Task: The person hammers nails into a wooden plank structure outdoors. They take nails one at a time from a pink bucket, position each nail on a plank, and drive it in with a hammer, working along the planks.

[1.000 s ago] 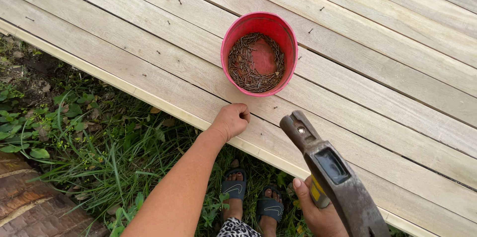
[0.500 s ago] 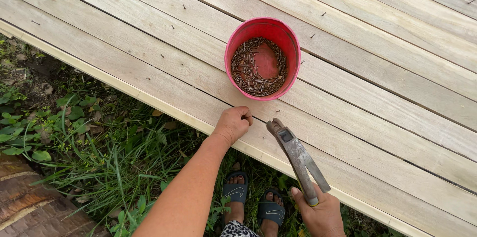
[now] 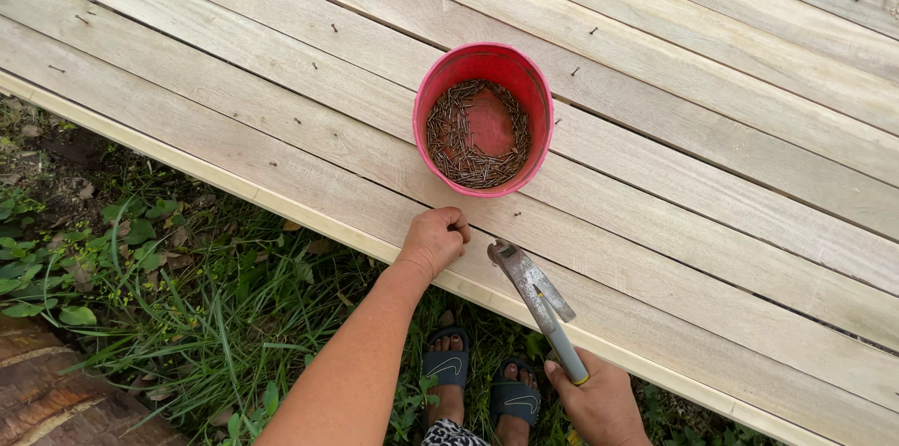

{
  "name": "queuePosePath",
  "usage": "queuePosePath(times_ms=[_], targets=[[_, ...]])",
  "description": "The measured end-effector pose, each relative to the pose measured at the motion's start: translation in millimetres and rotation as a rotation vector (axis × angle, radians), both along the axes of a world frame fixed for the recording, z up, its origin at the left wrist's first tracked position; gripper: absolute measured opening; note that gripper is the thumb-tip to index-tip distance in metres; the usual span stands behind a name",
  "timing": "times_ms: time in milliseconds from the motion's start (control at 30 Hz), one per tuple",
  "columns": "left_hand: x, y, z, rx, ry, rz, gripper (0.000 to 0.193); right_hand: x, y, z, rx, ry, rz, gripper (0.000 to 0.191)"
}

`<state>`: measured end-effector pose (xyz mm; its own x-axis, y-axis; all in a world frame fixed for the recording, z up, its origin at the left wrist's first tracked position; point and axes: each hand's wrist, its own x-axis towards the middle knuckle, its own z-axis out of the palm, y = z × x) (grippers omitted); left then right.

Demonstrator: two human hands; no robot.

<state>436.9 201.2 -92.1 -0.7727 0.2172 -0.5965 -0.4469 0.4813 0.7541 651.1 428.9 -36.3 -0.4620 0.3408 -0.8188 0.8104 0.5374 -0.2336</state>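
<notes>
Fingers [image 3: 456, 222] of the left hand [image 3: 433, 240] curl closed on the pale plank decking [image 3: 712, 221] beside a red bucket [image 3: 484, 118] of nails, while the right hand [image 3: 599, 401] grips a hammer [image 3: 538, 301] above grass [image 3: 187, 315].

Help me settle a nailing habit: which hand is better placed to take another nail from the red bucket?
Probably the left hand: it rests closed on the plank just beside the red bucket of nails. The right hand is farther back, gripping the hammer.
</notes>
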Motion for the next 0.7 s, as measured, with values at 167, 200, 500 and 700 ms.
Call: queuePosePath(times_ms=[167, 200, 500, 700], targets=[[-2, 1, -4, 0.113, -0.119, 0.125, 0.024, 11, -12, -1, 0.042, 0.455, -0.03, 0.043], [-2, 1, -5, 0.117, -0.112, 0.122, 0.023, 9, -13, -4, 0.09, 0.224, 0.014, 0.039], [-10, 0, -14, 0.137, -0.193, 0.181, 0.024, 1, 1, -8, 0.001, 0.028, -0.141, 0.036], [-31, -9, -18, 0.276, -0.014, 0.723, 0.025, -13, -9, 11, 0.074, 0.022, -0.103, 0.034]])
